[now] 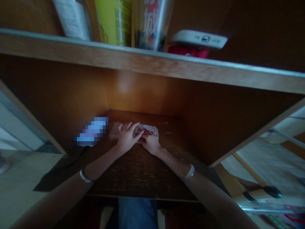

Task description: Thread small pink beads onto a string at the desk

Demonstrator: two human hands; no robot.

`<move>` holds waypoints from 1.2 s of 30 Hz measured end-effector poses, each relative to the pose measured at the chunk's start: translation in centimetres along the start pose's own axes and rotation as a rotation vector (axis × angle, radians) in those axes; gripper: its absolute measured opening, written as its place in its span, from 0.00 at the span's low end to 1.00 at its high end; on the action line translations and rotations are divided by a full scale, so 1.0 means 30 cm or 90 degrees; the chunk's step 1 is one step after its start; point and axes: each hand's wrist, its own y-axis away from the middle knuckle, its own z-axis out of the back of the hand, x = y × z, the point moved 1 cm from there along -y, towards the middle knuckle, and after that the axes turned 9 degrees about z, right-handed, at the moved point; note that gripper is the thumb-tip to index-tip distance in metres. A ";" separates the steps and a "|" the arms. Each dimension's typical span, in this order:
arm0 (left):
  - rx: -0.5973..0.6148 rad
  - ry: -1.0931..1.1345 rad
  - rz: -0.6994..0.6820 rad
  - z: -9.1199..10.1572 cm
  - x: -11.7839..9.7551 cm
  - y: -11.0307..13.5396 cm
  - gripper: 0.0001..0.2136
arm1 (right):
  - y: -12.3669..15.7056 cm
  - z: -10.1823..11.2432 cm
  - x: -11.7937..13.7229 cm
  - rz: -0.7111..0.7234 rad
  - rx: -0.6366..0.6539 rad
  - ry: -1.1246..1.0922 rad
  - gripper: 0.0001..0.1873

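My left hand (127, 138) curls its thumb and fingers around a small clear round object (138, 129); it looks like a little transparent cup, though its kind is hard to make out. Close against it, my right hand (150, 142) has its fingers bent together at the object's right side. What those fingers pinch, if anything, is hidden. Beyond the right hand lies a crinkled, shiny clear plastic piece (152, 129), partly covered by it. A flat, see-through plastic package (114, 131) rests on the dark wooden desk (143, 171), left of my left hand.
A lit, pixelated phone-like screen (92, 131) leans at the left, with a dark cable (69, 163) near it. Side walls and a shelf edge (133, 60) enclose the space. Above stand a yellow container (114, 22), a clear printed cup (153, 25) and a white device (200, 38).
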 end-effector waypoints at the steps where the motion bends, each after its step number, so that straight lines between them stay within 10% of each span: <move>1: -0.001 0.000 -0.001 -0.001 0.000 0.000 0.15 | 0.000 0.000 0.000 0.002 -0.002 -0.002 0.11; 25: -0.097 0.032 0.078 0.028 0.001 -0.007 0.16 | 0.000 0.008 -0.002 -0.027 -0.057 0.014 0.09; 36: -0.019 0.518 0.294 -0.036 0.042 -0.032 0.15 | 0.005 0.002 -0.007 0.027 -0.046 -0.040 0.10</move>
